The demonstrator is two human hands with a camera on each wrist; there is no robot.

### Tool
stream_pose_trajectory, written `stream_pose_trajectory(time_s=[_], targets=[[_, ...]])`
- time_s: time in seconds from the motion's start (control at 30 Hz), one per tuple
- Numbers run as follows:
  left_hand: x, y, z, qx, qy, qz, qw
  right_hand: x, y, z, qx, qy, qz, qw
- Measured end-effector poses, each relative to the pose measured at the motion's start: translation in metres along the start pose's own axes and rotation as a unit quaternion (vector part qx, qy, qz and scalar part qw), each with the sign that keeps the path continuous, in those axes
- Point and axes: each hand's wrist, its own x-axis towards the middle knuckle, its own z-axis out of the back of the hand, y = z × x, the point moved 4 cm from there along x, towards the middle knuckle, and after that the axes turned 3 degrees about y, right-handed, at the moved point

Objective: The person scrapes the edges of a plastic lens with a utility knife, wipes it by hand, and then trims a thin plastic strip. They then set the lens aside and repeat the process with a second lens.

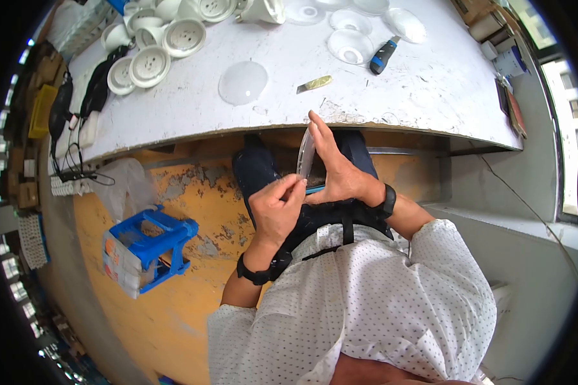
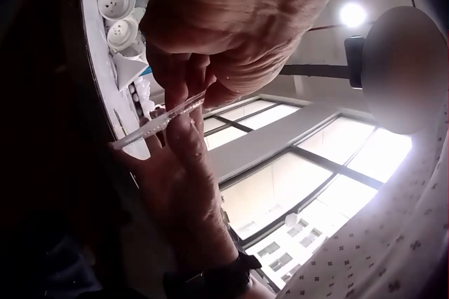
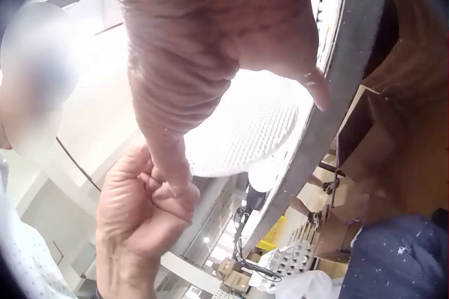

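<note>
A clear round disc (image 1: 306, 156), seen nearly edge-on in the head view, stands upright between the hands in front of the table edge. My left hand (image 1: 276, 210) pinches its near edge with curled fingers. The right hand (image 1: 341, 172) spans the disc between thumb and outstretched fingers. The right wrist view shows fine raised dots across the disc (image 3: 256, 127), with the left hand (image 3: 144, 211) at its lower edge and the right hand (image 3: 203, 46) over it. In the left wrist view the disc (image 2: 151, 128) is a thin slanted strip between both hands' fingers.
On the white table (image 1: 173, 115) lie a flat clear disc (image 1: 243, 83), a small yellowish blade-like piece (image 1: 315, 83), a blue-black knife (image 1: 384, 56) and several clear dishes (image 1: 350, 46). White round fittings (image 1: 150, 66) and black cables (image 1: 97, 86) occupy its left. A blue stool (image 1: 149, 240) stands on the floor.
</note>
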Motion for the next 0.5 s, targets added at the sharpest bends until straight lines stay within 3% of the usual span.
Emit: stream_pose_trajectory(time_s=[0.07,0.2,0.27,0.4,0.47,0.5], targets=[[-0.001,-0.004,-0.008,-0.013,0.005,-0.019,1.0,-0.004,-0.008,0.0,0.072,-0.012,-0.048,0.996],[0.003,-0.007,-0.015,-0.019,0.003,-0.037,0.999,-0.007,-0.01,0.004,0.086,-0.019,-0.055,0.995],[0.004,-0.002,-0.014,-0.081,0.03,0.045,0.995,-0.007,-0.012,0.008,0.107,-0.024,-0.051,0.993],[0.012,-0.004,-0.01,-0.035,0.057,0.066,0.996,-0.008,-0.013,0.008,0.121,0.017,-0.018,0.992],[0.014,-0.008,-0.015,-0.159,0.109,0.247,0.95,-0.01,-0.015,0.005,0.127,0.022,-0.001,0.992],[0.014,-0.002,-0.017,-0.196,0.119,0.24,0.943,-0.01,-0.016,0.005,0.126,0.026,0.015,0.992]])
